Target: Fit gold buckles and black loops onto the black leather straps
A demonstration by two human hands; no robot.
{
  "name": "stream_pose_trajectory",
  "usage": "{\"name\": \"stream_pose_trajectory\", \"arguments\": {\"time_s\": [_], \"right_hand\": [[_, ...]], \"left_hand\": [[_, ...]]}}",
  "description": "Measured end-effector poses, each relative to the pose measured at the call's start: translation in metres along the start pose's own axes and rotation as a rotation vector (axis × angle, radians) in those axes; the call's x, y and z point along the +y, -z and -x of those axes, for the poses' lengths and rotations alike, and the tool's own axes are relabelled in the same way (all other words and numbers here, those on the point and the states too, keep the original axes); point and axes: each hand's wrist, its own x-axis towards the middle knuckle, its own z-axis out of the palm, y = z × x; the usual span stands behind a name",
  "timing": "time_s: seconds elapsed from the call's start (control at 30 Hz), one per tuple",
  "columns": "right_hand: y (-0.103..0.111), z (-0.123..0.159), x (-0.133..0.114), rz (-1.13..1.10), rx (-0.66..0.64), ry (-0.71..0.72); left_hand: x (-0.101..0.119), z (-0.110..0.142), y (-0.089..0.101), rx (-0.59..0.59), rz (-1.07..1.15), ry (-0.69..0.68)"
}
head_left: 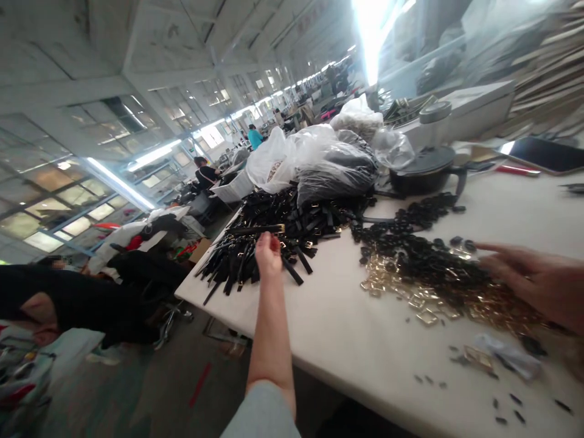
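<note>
My left hand (268, 252) reaches out over the white table (347, 328) and pinches a black strap (255, 230) with a gold end, held level above a heap of black straps (274, 240). At the frame's right edge my right hand (533, 277) hovers with fingers spread over a pile of gold buckles (438, 298) and small black loops (410, 243). It holds nothing that I can see.
Plastic bags (319, 158) full of parts sit behind the straps. A black round machine (429, 167) and a dark tablet (545, 153) stand at the back right. Small loose parts (479, 359) lie near the front edge. Other people (68, 298) sit at left.
</note>
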Motion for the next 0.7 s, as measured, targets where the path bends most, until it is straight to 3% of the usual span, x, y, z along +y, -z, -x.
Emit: {"name": "stream_pose_trajectory", "arguments": {"time_s": [0.1, 0.17, 0.27, 0.4, 0.53, 0.7], "right_hand": [[0.033, 0.001, -0.026, 0.021, 0.030, -0.025], [0.052, -0.003, -0.035, 0.054, -0.001, -0.129], [0.071, -0.012, -0.028, 0.193, -0.158, -0.284], [0.093, -0.015, -0.009, 0.319, -0.362, -0.370], [0.103, -0.011, -0.008, 0.218, -0.481, -0.316], [0.089, -0.006, -0.028, 0.235, -0.564, -0.210]], "left_hand": [[0.030, -0.012, 0.009, 0.039, 0.087, 0.048], [0.026, -0.012, 0.008, 0.005, 0.138, 0.123], [-0.010, 0.005, -0.006, -0.213, 0.198, 0.298], [-0.073, 0.062, -0.030, -0.480, 0.050, 0.510], [-0.117, 0.115, -0.038, -0.587, -0.101, 0.438], [-0.137, 0.143, -0.028, -0.748, -0.285, 0.485]]}}
